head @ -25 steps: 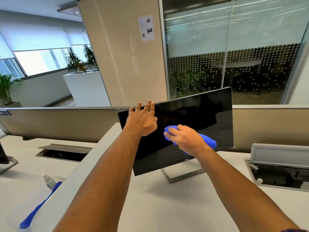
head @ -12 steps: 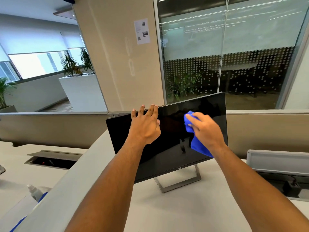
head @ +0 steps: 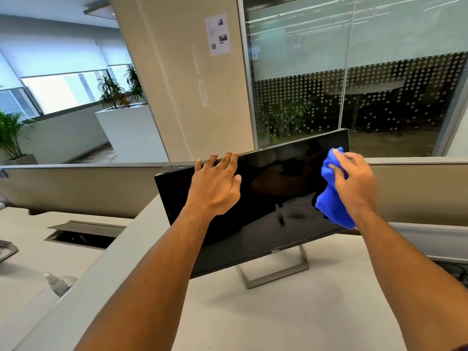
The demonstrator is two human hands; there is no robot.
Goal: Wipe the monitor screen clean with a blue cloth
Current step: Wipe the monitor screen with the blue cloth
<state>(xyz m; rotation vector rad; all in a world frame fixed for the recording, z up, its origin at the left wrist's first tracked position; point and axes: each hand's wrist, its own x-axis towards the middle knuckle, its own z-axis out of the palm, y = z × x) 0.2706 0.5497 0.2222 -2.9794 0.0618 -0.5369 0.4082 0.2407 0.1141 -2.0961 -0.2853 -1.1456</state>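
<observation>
Wiping under way: bunched blue cloth [head: 331,203] clutched in right hand [head: 354,183] near upper right of black flat monitor screen [head: 273,198]; left hand [head: 215,186] fingers draped together over top edge; remaining area seemingly left.

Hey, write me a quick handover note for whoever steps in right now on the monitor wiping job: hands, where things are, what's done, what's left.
Left hand: fingers hooked over the top edge of the monitor, palm on the screen, steadying it.
Right hand: holds the bunched blue cloth, pressing it to the screen near the upper right corner.
The monitor stands on its metal stand on the desk. A spray bottle is at lower left, beyond the divider.
Done: cannot tell from this view how much of the dark screen is clean.
Left: probably the area under the left hand and the lower strip.
</observation>
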